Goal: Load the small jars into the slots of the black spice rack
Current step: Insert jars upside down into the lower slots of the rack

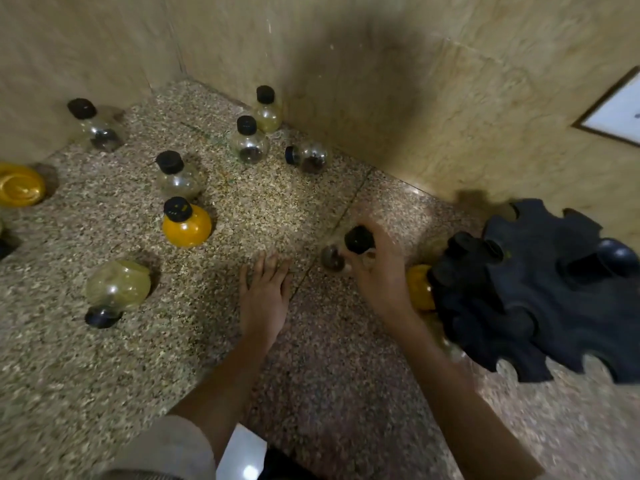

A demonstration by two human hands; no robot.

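A speckled stone counter [294, 202] meets beige walls [381, 81] in a corner. The left hand [265, 299] lies flat on it; the right hand [377, 275] grips a black-capped jar [358, 240] beside the black rack [536, 296].

Dim, warm light; motion blur; edges bowed.

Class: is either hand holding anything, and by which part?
The right hand grips a small jar by its neck. The left hand lies flat on the counter, holding nothing.
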